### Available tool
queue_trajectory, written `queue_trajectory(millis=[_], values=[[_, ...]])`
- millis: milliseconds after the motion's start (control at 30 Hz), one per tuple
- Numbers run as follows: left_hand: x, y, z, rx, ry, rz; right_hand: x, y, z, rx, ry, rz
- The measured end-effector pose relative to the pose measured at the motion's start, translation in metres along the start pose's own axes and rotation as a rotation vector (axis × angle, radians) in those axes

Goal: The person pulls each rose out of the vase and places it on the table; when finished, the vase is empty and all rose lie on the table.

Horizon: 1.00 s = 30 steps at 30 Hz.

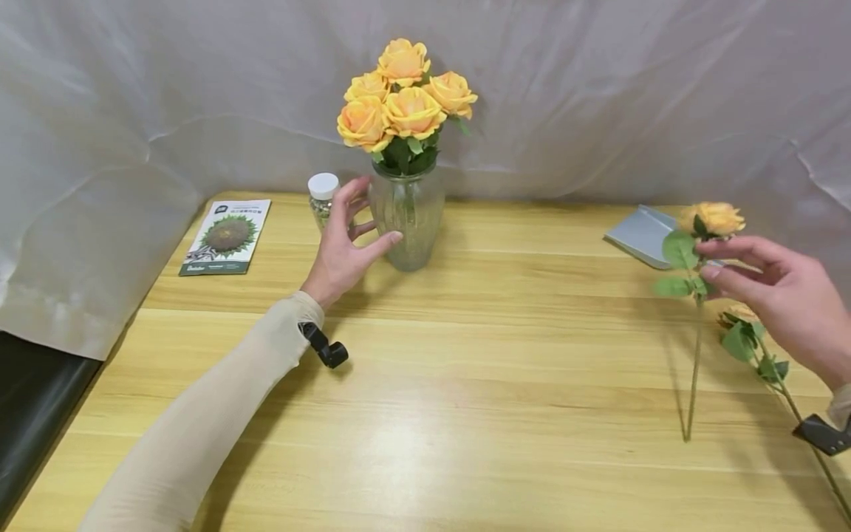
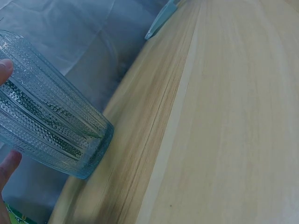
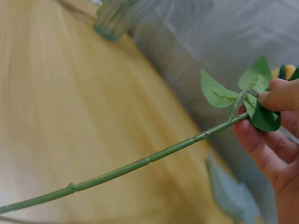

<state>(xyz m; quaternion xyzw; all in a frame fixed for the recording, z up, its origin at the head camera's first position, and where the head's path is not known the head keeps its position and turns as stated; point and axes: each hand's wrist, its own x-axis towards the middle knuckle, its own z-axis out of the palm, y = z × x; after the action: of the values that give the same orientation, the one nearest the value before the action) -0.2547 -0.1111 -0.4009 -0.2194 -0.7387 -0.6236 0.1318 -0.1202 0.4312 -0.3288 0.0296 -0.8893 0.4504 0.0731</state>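
Sleeve [image 1: 199, 421] foremost; fingers [image 1: 734, 284] pinch rose [image 1: 721, 219]; packet lettering [image 1: 246, 211] illegible.

Pale wooden table [image 1: 505, 355] against creased grey cloth [image 1: 598, 96].

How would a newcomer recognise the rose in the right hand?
Over the wooden table, at right, find the right hand. It pinches a yellow-orange rose by its leafy stem; neither the roses in the vase nor the rose lying nearby is gripped.

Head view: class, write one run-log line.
left hand: at vase, grip unclear; right hand: pinches rose; vase: upright, roses inside; second rose: on table
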Motion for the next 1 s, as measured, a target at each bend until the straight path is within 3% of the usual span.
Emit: queue_trajectory(millis=[200,367,600,1000], values=[[0.001,0.002,-0.001,-0.002,0.001,-0.002,-0.020,0.026,-0.002,-0.171,-0.117,0.104],[0.000,0.002,-0.002,0.015,0.001,-0.003,-0.031,0.043,-0.007,-0.249,-0.208,0.138],[0.000,0.001,-0.001,0.012,-0.004,-0.008,-0.041,0.062,-0.005,-0.139,-0.286,0.131],[0.000,0.001,0.000,-0.001,-0.001,-0.011,-0.046,0.074,0.002,-0.093,-0.309,0.211]])
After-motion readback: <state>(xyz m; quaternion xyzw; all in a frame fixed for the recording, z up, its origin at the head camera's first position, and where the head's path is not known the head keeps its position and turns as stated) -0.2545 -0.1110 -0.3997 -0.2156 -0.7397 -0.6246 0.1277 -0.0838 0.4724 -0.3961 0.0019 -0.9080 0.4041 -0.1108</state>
